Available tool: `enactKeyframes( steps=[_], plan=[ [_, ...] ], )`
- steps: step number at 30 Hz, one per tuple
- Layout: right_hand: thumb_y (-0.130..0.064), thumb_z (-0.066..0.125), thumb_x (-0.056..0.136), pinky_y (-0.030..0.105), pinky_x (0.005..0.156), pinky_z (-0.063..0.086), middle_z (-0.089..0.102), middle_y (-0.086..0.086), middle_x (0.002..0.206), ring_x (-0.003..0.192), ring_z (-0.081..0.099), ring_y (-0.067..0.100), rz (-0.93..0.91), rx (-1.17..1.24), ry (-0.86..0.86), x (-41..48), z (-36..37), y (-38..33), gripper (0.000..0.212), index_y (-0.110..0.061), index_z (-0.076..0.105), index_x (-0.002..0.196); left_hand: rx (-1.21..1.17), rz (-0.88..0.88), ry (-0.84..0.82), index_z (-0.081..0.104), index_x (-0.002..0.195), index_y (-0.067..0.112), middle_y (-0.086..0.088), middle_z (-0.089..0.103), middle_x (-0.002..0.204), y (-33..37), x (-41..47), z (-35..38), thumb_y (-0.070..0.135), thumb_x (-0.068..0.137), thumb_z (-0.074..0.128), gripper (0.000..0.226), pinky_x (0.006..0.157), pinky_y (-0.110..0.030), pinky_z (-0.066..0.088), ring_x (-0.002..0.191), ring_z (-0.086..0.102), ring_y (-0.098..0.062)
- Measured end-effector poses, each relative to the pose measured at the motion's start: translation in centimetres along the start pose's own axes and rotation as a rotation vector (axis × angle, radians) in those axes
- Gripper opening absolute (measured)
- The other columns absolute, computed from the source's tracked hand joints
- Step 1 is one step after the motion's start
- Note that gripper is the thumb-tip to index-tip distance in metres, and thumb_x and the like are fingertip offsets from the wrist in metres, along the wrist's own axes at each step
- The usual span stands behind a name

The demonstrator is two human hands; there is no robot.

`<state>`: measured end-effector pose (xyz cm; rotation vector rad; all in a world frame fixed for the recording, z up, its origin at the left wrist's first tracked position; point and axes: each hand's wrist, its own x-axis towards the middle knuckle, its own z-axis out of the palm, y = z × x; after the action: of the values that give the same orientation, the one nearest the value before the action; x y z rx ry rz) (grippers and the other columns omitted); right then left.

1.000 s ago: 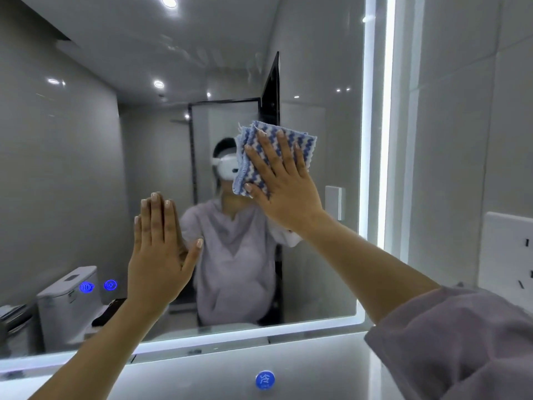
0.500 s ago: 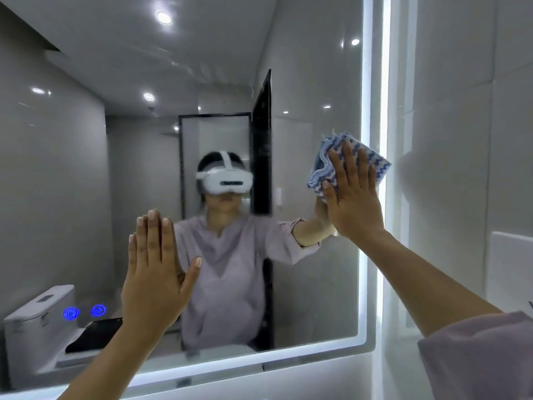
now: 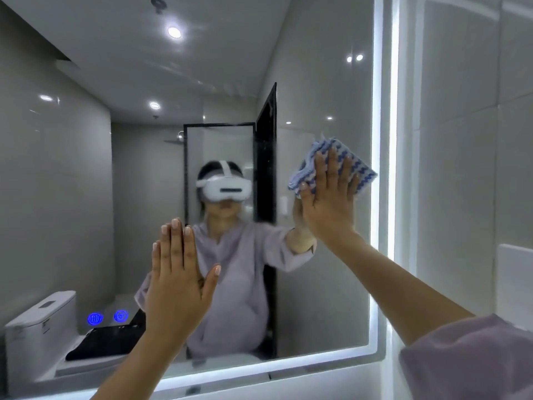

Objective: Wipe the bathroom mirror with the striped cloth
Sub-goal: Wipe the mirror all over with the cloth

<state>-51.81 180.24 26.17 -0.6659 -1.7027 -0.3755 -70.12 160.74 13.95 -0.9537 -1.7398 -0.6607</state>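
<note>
The large lit mirror [image 3: 317, 67] fills most of the view. A folded blue-and-white striped cloth [image 3: 362, 176] lies flat against the glass near the mirror's right edge. My right hand [image 3: 328, 200] presses it there with straight, spread fingers; the palm covers the cloth's lower part. My left hand [image 3: 178, 281] is raised lower and to the left, flat with straight fingers close to the glass; whether it touches the mirror I cannot tell. It holds nothing.
A bright light strip [image 3: 377, 197] runs along the mirror's right and bottom edges. A grey tiled wall [image 3: 461, 140] stands to the right with a white panel [image 3: 516, 278]. The mirror reflects a person, a toilet and a dark door.
My right hand slid the cloth from the middle of the mirror to its right edge, then slightly back left. My left hand stayed flat in about the same place.
</note>
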Motion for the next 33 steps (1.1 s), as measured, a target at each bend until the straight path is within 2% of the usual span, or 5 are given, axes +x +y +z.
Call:
enactKeyframes(
  steps=[5, 10, 16, 26, 33],
  plan=[
    [-0.046, 0.022, 0.099, 0.047, 0.117, -0.014, -0.016, 0.004, 0.156, 0.146, -0.011, 0.036, -0.129, 0.004, 0.011, 2.2, 0.5, -7.0, 0.066, -0.015, -0.002, 0.152, -0.005, 0.003, -0.001, 0.015, 0.149, -0.005, -0.022, 0.008, 0.159, 0.0, 0.0, -0.3, 0.053, 0.093, 0.029, 0.082, 0.121, -0.047, 0.012, 0.149, 0.006, -0.035],
    [-0.050, 0.020, 0.099, 0.043, 0.114, -0.023, -0.014, 0.000, 0.158, 0.145, -0.018, 0.027, -0.306, -0.002, -0.034, 4.4, 0.2, -13.0, 0.065, -0.020, 0.000, 0.153, -0.002, 0.011, -0.017, 0.015, 0.149, -0.005, -0.021, 0.007, 0.159, -0.2, -0.1, -0.3, 0.053, 0.093, 0.030, 0.082, 0.121, -0.045, 0.010, 0.149, 0.007, -0.034],
    [-0.049, 0.020, 0.101, 0.051, 0.117, -0.006, -0.011, 0.003, 0.161, 0.146, -0.018, 0.029, -0.466, -0.038, -0.124, 6.3, 0.1, -17.8, 0.063, -0.022, -0.007, 0.152, 0.019, 0.010, -0.050, 0.013, 0.149, -0.004, -0.021, 0.004, 0.160, -0.3, -0.1, -0.3, 0.055, 0.093, 0.026, 0.083, 0.122, -0.041, 0.003, 0.149, 0.005, -0.034],
    [-0.053, 0.022, 0.099, 0.045, 0.118, -0.012, -0.007, -0.002, 0.162, 0.147, -0.014, 0.025, -0.535, -0.109, -0.101, 7.0, -0.3, -16.8, 0.064, -0.027, 0.001, 0.153, 0.025, 0.022, -0.035, 0.012, 0.150, -0.003, -0.021, 0.005, 0.160, -0.4, -0.2, -0.2, 0.057, 0.093, 0.024, 0.083, 0.120, -0.043, 0.008, 0.148, 0.008, -0.035],
    [-0.055, 0.015, 0.095, 0.043, 0.119, -0.008, 0.004, -0.001, 0.162, 0.148, -0.004, 0.026, -0.467, -0.108, -0.040, 7.6, -0.8, -11.1, 0.065, -0.026, 0.007, 0.153, 0.010, 0.036, 0.005, 0.015, 0.149, -0.005, -0.022, 0.008, 0.159, -0.3, -0.2, -0.2, 0.052, 0.092, 0.031, 0.082, 0.118, -0.049, 0.016, 0.148, 0.008, -0.036]
  ],
)
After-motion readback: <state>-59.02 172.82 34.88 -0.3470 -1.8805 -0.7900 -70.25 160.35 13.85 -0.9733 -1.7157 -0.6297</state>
